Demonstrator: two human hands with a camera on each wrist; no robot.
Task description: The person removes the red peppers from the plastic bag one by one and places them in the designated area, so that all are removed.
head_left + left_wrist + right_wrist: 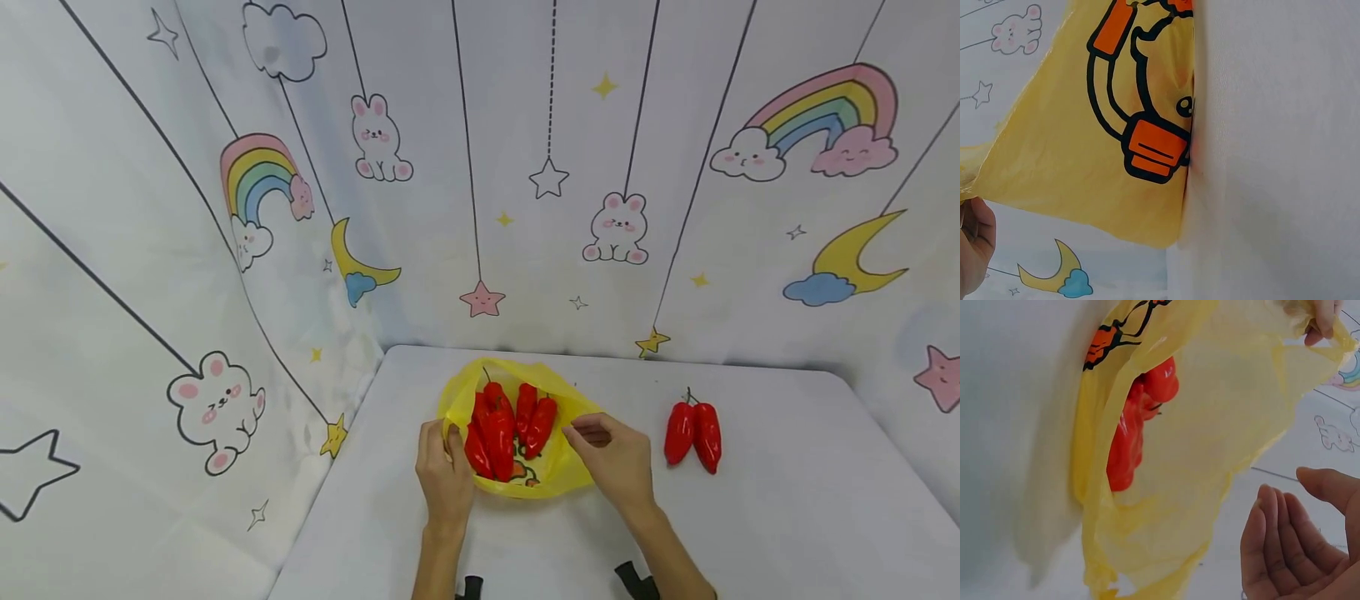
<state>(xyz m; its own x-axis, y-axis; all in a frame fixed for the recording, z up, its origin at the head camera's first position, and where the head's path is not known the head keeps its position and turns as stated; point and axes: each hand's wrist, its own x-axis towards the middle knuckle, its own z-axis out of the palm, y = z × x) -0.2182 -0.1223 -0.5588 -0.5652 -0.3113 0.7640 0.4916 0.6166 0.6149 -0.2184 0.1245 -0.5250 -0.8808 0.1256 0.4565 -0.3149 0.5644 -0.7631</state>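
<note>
A yellow plastic bag [536, 490] lies on the table with its mouth spread, showing several shiny red peppers [498, 442] inside. At its left edge my left hand [445, 475] grips the rim; in the left wrist view that hand [975, 250] pinches a corner of the printed bag [1066, 181]. My right hand [618, 462] is by the bag's right side. The right wrist view shows this hand [1297, 544] apart from the film, thumb and fingers spread with nothing between them. Two red peppers [679, 433] with joined stems lie on the table right of that hand.
The white table [787, 500] has its far edge close to a hanging cloth [525, 250] printed with rabbits, stars and rainbows. Black wrist straps [636, 581] show at the bottom of the head view.
</note>
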